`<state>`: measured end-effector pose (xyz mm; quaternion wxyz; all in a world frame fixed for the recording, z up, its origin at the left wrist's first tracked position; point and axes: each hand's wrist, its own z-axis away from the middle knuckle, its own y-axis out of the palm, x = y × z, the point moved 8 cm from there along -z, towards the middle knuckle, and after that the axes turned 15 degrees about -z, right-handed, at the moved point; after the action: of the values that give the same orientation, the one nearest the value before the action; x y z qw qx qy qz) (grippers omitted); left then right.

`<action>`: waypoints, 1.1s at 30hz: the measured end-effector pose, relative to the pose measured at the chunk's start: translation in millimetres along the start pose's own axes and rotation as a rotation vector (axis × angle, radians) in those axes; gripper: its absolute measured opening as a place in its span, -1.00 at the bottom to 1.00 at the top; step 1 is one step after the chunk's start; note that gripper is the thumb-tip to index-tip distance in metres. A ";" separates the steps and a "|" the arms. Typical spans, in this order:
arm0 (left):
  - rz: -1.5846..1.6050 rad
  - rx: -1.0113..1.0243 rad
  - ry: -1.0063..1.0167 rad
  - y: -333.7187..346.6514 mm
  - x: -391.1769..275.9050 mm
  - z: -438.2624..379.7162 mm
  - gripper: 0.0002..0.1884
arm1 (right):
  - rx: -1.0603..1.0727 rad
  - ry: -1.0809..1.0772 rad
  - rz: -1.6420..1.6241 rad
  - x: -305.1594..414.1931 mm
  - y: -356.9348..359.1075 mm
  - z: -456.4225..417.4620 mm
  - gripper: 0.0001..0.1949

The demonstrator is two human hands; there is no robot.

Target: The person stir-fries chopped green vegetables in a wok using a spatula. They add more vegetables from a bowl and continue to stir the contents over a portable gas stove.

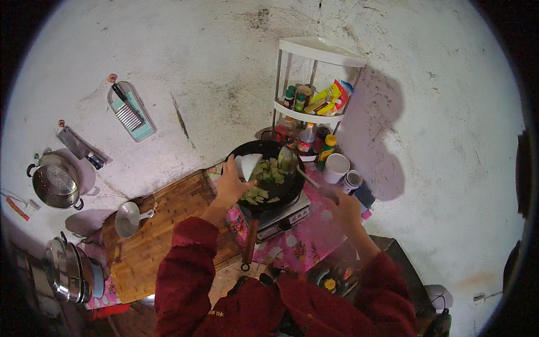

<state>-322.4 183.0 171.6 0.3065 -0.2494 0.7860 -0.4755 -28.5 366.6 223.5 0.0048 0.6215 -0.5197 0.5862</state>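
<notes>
A black wok [290,191] with a wooden handle stands on a portable gas stove [269,225]. Green vegetable pieces [269,172] lie inside it. Above the wok's left side, my left hand [231,185] holds a white dish [250,164], which is tilted; whether anything is in it cannot be seen. My right hand [343,208] grips the handle of a metal spatula or ladle [287,161], whose head is in the right part of the wok.
Left of the stove lies a wooden cutting board [168,227] with a metal ladle or scoop [127,220] on it. A white corner shelf [309,113] with bottles stands behind the wok. White tubs [337,167] stand to the right. Lidded pots [69,269] sit at the far left.
</notes>
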 end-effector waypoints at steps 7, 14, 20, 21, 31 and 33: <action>-0.392 -0.002 0.457 -26.7 -43.3 -10.6 0.14 | 0.220 -0.052 0.427 3.0 34.7 -65.9 -0.71; 0.082 0.057 -0.125 -24.8 21.4 -13.2 0.15 | 0.428 0.078 0.456 -29.6 23.5 -146.7 -0.65; 0.880 0.282 -0.713 8.1 76.9 36.2 -0.03 | 0.428 -0.060 0.075 -109.7 97.6 -134.4 -0.62; 0.979 0.316 -0.698 8.1 69.5 36.4 -0.08 | 0.368 -0.206 0.020 -136.2 117.2 -129.3 -0.62; 1.213 0.363 -0.717 13.6 101.7 77.5 -0.20 | 0.423 0.372 -0.435 -95.0 159.3 -83.1 -0.66; 1.193 0.340 -0.727 11.6 107.5 79.4 -0.21 | 0.387 0.392 -0.547 -116.9 167.2 -76.3 -0.69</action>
<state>-340.4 67.3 106.3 0.7910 0.1312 0.5517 -0.2299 -166.1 411.5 60.7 0.1428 0.6026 -0.2038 0.7583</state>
